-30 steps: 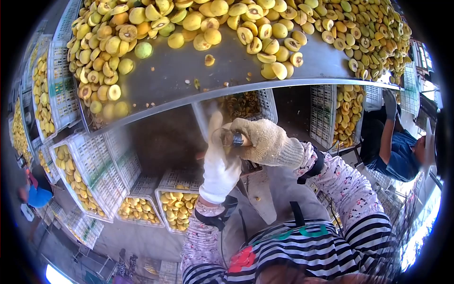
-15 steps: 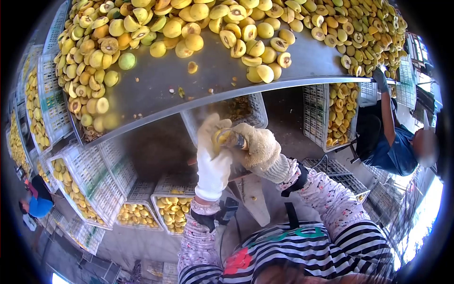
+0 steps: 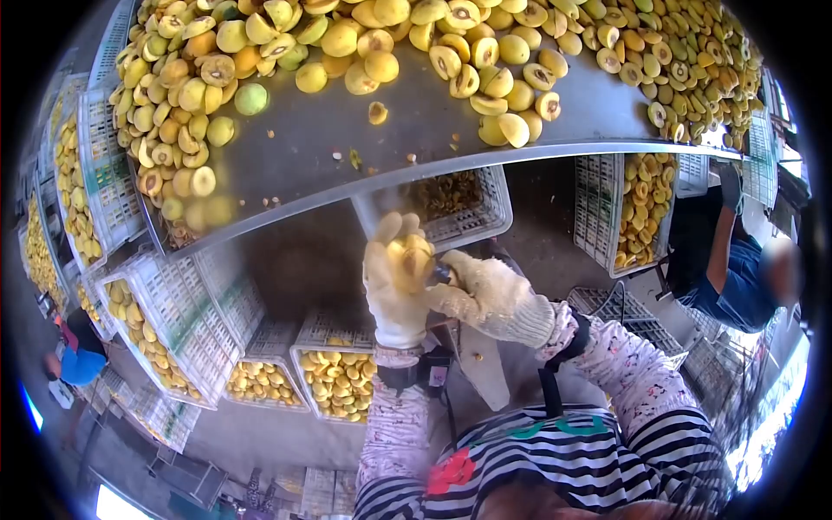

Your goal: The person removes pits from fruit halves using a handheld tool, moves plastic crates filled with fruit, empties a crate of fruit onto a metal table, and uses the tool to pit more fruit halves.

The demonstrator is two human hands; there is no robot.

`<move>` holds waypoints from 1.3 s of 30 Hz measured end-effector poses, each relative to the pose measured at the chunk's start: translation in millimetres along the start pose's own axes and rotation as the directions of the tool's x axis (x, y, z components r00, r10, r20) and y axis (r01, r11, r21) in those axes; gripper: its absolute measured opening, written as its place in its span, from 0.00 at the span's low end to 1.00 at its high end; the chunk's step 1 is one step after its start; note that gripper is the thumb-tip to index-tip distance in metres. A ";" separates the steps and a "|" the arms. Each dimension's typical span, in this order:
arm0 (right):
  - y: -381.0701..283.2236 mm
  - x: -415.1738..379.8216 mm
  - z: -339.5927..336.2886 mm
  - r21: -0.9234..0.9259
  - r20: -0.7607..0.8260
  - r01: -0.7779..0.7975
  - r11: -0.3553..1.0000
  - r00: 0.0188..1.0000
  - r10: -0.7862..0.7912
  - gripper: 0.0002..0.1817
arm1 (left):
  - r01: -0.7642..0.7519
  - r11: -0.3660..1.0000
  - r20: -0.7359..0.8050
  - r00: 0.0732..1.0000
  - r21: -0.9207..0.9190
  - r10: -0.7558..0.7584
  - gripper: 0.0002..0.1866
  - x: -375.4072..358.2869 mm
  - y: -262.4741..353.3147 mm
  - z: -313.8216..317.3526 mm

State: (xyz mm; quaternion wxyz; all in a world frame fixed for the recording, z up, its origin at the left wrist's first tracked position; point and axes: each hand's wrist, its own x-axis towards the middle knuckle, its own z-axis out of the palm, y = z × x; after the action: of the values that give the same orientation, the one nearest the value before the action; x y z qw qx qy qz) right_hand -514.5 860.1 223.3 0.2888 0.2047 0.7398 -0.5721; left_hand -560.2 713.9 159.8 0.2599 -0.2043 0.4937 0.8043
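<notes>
My left hand (image 3: 394, 282), in a white glove, is turned palm up around a yellow halved fruit (image 3: 411, 263), with its fingers curled at the fruit's far side. My right hand (image 3: 485, 295), in a cream knitted glove, is closed on a small dark tool (image 3: 442, 274) whose tip is at the fruit; the tool's working end is mostly hidden. Both hands are close together below the metal table's edge. Beyond them, a white crate (image 3: 492, 217) holds cut fruit pieces.
A metal table (image 3: 303, 147) bears heaps of halved yellow fruit (image 3: 364, 39). Crates of fruit stand at the left (image 3: 199, 321), below (image 3: 334, 386) and at the right (image 3: 598, 212). A co-worker in blue (image 3: 737, 277) is at the right; another person (image 3: 78, 360) is far left.
My left hand has opened somewhat, showing more of the fruit. My right hand has turned and sits lower beside it. The view has shifted slightly, and the co-worker's gloved hand has moved down from the table.
</notes>
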 end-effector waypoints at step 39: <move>15.9 4.8 21.3 0.622 0.595 -0.481 0.618 0.804 0.027 0.24 | 0.420 0.890 0.553 0.705 0.180 -0.445 0.20 46.2 41.3 -28.7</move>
State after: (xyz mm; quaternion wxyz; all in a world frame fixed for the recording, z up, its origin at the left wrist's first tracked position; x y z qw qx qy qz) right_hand -504.0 843.5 204.8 0.4521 0.2460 0.2879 -0.8076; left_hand -619.9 682.5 148.8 0.5829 -0.0537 0.3450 0.7337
